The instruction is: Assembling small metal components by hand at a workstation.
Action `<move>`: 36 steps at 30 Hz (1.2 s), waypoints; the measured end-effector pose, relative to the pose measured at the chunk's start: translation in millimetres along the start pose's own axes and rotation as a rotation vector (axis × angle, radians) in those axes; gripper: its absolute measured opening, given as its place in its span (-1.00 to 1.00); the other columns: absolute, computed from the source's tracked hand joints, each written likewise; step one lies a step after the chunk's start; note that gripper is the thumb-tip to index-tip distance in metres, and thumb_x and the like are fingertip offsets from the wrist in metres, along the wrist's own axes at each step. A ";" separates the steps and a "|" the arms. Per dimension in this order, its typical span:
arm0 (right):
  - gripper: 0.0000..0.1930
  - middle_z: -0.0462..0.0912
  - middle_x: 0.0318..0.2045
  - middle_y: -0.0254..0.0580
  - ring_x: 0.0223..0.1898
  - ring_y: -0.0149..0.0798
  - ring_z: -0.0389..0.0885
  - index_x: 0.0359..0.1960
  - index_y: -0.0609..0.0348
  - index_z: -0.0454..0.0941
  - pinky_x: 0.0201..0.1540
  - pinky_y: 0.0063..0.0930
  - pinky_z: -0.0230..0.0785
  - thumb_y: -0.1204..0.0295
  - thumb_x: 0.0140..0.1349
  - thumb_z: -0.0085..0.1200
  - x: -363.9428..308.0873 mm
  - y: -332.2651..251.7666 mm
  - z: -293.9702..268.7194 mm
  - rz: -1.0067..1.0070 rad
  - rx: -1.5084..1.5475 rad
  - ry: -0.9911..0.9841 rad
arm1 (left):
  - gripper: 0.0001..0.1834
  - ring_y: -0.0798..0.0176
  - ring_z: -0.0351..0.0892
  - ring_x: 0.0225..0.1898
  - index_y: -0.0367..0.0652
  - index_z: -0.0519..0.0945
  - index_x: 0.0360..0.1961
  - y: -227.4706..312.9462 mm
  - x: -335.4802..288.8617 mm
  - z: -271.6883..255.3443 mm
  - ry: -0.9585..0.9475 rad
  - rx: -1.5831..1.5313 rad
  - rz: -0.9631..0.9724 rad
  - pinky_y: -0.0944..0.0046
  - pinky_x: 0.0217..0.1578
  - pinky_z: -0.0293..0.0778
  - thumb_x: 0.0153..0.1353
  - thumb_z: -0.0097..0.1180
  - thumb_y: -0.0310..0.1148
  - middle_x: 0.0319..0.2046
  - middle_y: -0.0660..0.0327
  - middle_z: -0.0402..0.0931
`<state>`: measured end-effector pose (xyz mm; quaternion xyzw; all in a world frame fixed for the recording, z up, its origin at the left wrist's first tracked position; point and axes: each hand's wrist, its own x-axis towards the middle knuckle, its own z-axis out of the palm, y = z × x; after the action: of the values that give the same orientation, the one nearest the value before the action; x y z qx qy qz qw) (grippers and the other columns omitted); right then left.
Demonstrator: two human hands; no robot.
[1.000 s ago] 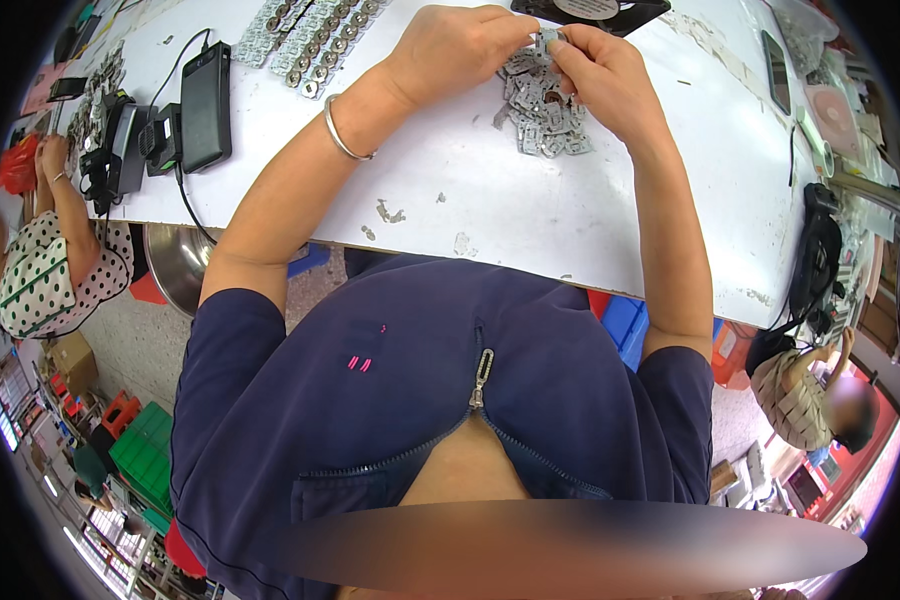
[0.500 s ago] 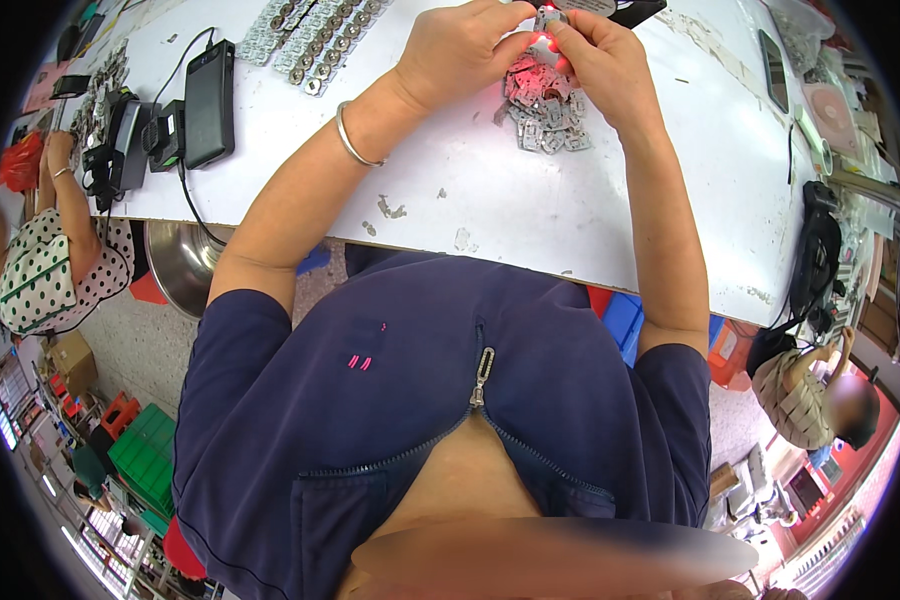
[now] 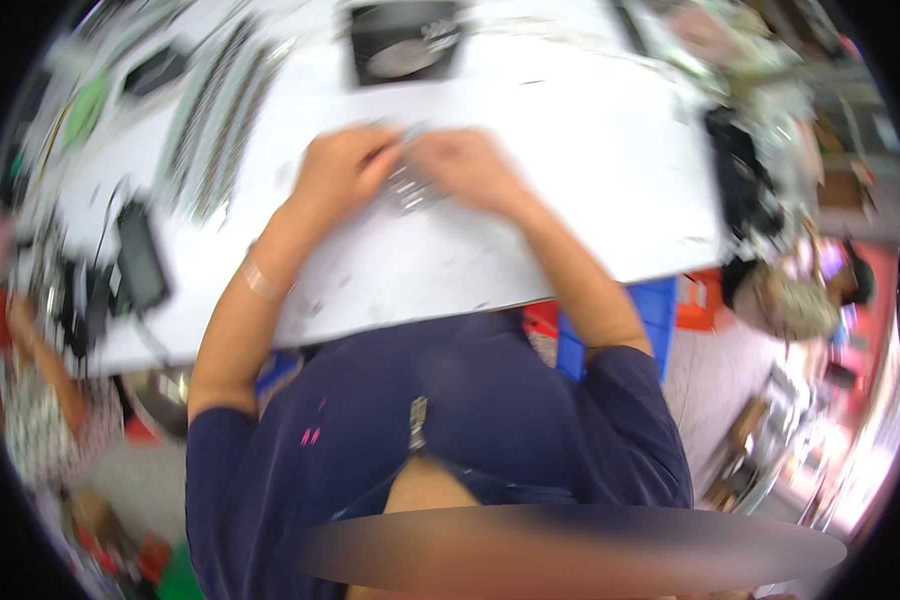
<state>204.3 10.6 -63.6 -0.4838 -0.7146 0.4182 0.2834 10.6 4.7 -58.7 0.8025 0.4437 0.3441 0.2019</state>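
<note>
My left hand (image 3: pixel 345 168) and my right hand (image 3: pixel 466 168) meet over the white table, fingers closed together. Between the fingertips shows a small grey metal part (image 3: pixel 413 131), blurred by motion, its finer shape lost. Just below it, partly covered by the hands, lies a little pile of flat silvery metal pieces (image 3: pixel 410 194). Beyond the hands stands a black box-like object (image 3: pixel 406 62) with a pale oval on its near side.
Long strips of small round metal parts (image 3: pixel 215 115) lie to the left. A black power bank-like block (image 3: pixel 142 255) with cables is nearer the left edge. Blue crates (image 3: pixel 630 318) sit under the table. Other people are at both sides, one in a dotted top (image 3: pixel 55 425).
The whole view has shifted and blurred, with hands and table lower in the picture. The red glow on my fingers and the pile is gone. The black box now shows fully.
</note>
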 end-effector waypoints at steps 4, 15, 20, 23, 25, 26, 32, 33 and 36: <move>-0.81 0.61 -0.46 0.03 -0.44 -0.11 0.58 -0.33 0.25 0.61 -0.31 -0.35 0.43 0.39 0.18 0.04 -8.2 9.5 7.5 -0.141 -0.039 0.138 | -0.87 -0.02 0.58 -0.46 -0.27 0.63 -0.30 10.0 -7.8 -3.8 -0.096 0.041 -0.009 0.18 -0.40 0.47 0.13 0.14 -0.47 -0.46 0.01 0.58; -0.82 0.60 -0.46 -0.09 -0.41 -0.20 0.55 -0.27 0.24 0.63 -0.29 -0.37 0.39 0.42 0.19 0.04 -1.3 -28.7 -1.2 -0.255 0.138 0.181 | -0.63 0.38 0.46 -0.56 -0.27 0.40 0.17 15.1 -0.7 -29.8 -0.026 -0.159 -0.036 0.41 -0.47 0.43 0.37 -0.15 -0.50 -0.12 0.05 0.54; -0.83 0.58 -0.51 -0.16 -0.46 -0.31 0.49 -0.31 0.27 0.61 -0.33 -0.43 0.36 0.42 0.20 0.04 -0.8 -34.4 2.5 -0.167 0.271 0.024 | -0.63 0.50 0.35 -0.62 -0.27 0.41 0.18 16.7 -4.6 -30.5 -0.064 -0.322 0.002 0.49 -0.60 0.34 0.38 -0.20 -0.51 0.14 0.04 0.39; -0.83 0.56 -0.54 -0.22 -0.47 -0.40 0.46 -0.34 0.28 0.60 -0.36 -0.47 0.34 0.43 0.21 0.03 0.8 -26.7 3.0 -0.133 0.304 0.032 | -0.62 0.50 0.34 -0.63 -0.28 0.41 0.18 16.5 -2.5 -34.9 -0.167 -0.486 -0.079 0.50 -0.60 0.34 0.37 -0.20 -0.52 0.17 0.04 0.36; -0.84 0.56 -0.55 -0.27 -0.48 -0.48 0.45 -0.36 0.29 0.58 -0.36 -0.51 0.35 0.43 0.22 0.03 2.7 -21.4 2.0 -0.119 0.302 0.000 | -0.62 0.50 0.34 -0.63 -0.28 0.42 0.17 18.5 -2.1 -32.8 -0.161 -0.478 -0.060 0.50 -0.61 0.33 0.36 -0.21 -0.53 0.17 0.04 0.36; -0.84 0.56 -0.55 -0.27 -0.48 -0.48 0.45 -0.36 0.29 0.58 -0.36 -0.51 0.35 0.43 0.22 0.03 2.7 -21.7 2.4 -0.114 0.309 -0.008 | -0.62 0.50 0.34 -0.63 -0.29 0.42 0.17 19.9 -2.0 -31.8 -0.151 -0.469 -0.039 0.50 -0.62 0.33 0.36 -0.22 -0.53 0.17 0.04 0.36; -0.79 0.53 -0.65 -0.29 -0.56 -0.51 0.39 -0.48 0.26 0.55 -0.47 -0.50 0.31 0.36 0.18 0.01 5.0 -18.4 4.9 -0.123 0.331 -0.050 | -0.65 0.45 0.39 -0.62 -0.34 0.44 0.11 20.8 1.7 -30.2 -0.176 -0.412 -0.106 0.45 -0.57 0.38 0.34 -0.21 -0.51 0.05 0.07 0.45; -0.77 0.50 -0.65 -0.31 -0.56 -0.52 0.37 -0.51 0.26 0.52 -0.48 -0.51 0.30 0.36 0.20 -0.02 3.4 -19.3 7.4 -0.106 0.310 0.005 | -0.66 0.46 0.39 -0.62 -0.33 0.45 0.10 20.7 1.3 -27.7 -0.154 -0.486 -0.096 0.44 -0.57 0.38 0.34 -0.19 -0.51 -0.03 0.11 0.49; -0.78 0.47 -0.60 -0.34 -0.51 -0.53 0.36 -0.45 0.26 0.52 -0.44 -0.54 0.29 0.37 0.26 -0.05 2.6 -26.0 13.0 -0.140 0.317 0.065 | -0.62 0.54 0.34 -0.63 -0.26 0.40 0.18 16.2 0.4 -19.0 -0.085 -0.599 -0.228 0.53 -0.61 0.31 0.39 -0.21 -0.43 -0.05 0.19 0.51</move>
<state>181.0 4.1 -47.3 -0.3956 -0.6621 0.4891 0.4073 6.2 -3.1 -35.4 0.6661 0.4012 0.4007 0.4846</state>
